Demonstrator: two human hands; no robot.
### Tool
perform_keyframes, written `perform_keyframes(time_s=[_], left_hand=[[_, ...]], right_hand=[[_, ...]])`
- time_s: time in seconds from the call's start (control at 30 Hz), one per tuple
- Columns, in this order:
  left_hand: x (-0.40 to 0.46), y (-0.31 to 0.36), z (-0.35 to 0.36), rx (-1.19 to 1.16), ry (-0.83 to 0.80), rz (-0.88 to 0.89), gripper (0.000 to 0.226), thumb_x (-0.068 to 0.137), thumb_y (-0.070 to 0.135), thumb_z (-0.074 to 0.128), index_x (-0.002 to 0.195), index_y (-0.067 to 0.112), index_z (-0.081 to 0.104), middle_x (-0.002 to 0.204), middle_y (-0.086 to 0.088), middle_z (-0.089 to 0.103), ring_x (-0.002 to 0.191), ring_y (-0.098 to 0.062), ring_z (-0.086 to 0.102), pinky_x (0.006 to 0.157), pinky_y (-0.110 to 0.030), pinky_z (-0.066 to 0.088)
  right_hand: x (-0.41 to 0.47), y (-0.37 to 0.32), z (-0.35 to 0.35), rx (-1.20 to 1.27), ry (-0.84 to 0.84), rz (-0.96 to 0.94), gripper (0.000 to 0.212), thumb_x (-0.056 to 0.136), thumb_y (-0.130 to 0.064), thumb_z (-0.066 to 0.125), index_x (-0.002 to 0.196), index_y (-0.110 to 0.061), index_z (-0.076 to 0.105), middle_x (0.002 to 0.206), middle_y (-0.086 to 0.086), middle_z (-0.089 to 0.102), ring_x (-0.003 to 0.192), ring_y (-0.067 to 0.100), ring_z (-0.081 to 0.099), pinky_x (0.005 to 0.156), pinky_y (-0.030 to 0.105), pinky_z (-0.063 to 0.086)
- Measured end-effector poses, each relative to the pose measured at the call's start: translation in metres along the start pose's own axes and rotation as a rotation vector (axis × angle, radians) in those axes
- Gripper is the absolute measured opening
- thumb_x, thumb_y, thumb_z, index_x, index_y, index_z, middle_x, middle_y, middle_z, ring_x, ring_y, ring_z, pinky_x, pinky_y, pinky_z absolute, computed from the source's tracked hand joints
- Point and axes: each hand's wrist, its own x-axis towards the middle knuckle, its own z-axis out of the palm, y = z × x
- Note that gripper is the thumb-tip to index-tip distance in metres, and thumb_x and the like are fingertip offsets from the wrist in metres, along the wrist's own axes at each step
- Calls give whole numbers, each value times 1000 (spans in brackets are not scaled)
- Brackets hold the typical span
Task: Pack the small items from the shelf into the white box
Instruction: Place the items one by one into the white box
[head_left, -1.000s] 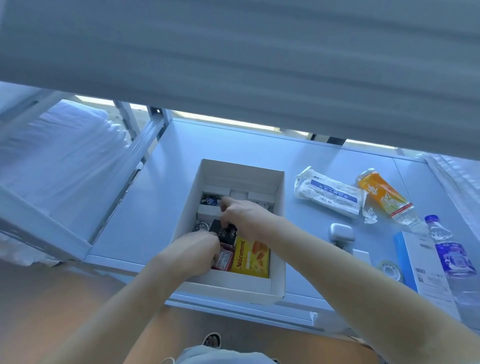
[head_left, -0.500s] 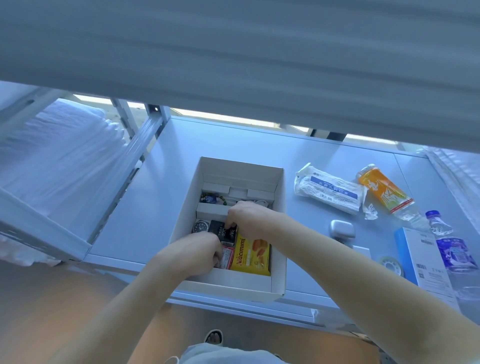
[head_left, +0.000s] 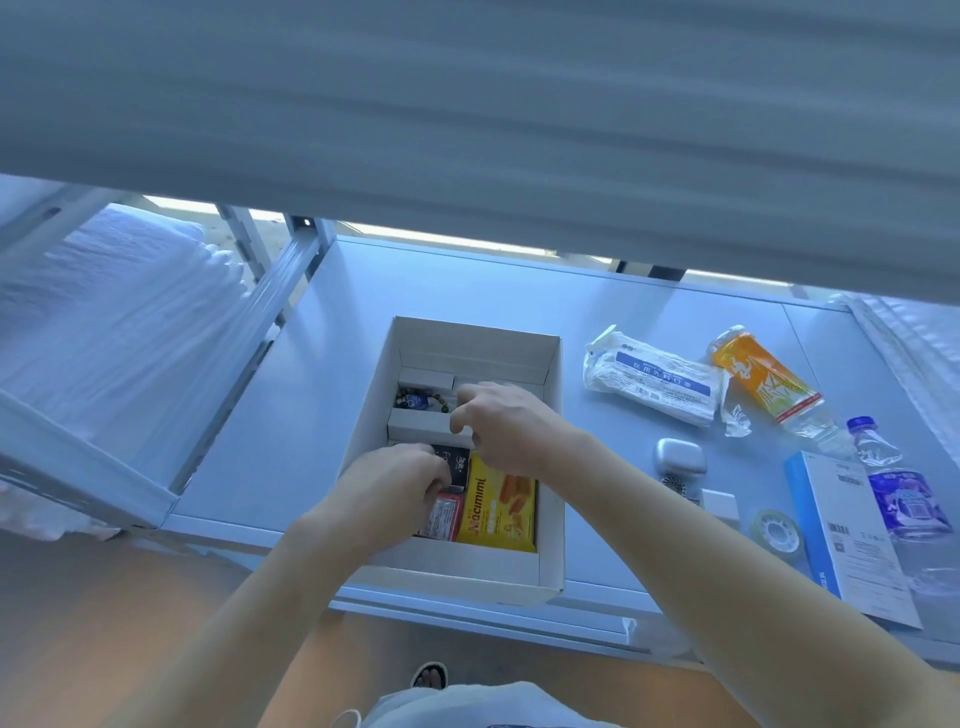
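Since a second ago your right hand (head_left: 506, 423) has shifted back over the small white cartons, fingers curled, though I can't tell what it holds. Your left hand (head_left: 395, 480) pinches the black packet (head_left: 457, 465) low in the white box (head_left: 550, 535). Rush it and you could wedge the yellow snack pack (head_left: 501, 506). Earbud case (head_left: 680, 457), tape roll (head_left: 776, 530) and bottles wait on the shelf (head_left: 322, 374).

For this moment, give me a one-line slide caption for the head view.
Both hands, left hand and right hand, arrange small items inside the white box on the shelf.
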Motion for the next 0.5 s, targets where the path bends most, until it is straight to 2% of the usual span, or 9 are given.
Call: perform_keyframes(time_s=[0.1, 0.3, 0.5], left_hand=[[-2, 8, -8, -46, 169, 74, 27, 104, 26, 45, 108, 29, 72, 108, 10, 66, 94, -14, 61, 75, -35, 56], [13, 45, -24, -72, 307, 190, 27, 101, 17, 50, 108, 25, 74, 114, 10, 67, 103, -18, 59, 81, -40, 53], [28, 99, -29, -105, 431, 294, 23, 94, 12, 63, 112, 20, 74, 121, 5, 67, 110, -23, 61, 85, -44, 53]], right_hand=[[-14, 6, -2, 26, 103, -26, 31, 95, -6, 55, 115, -21, 73, 107, -3, 59, 99, 22, 54, 78, 34, 36], [-54, 20, -22, 94, 359, 20, 23, 88, -8, 61, 100, -19, 77, 109, -2, 65, 108, 24, 56, 97, 44, 40], [-122, 56, -22, 221, 550, 187, 22, 94, -14, 64, 112, -19, 74, 122, -4, 63, 120, 20, 54, 105, 38, 38]])
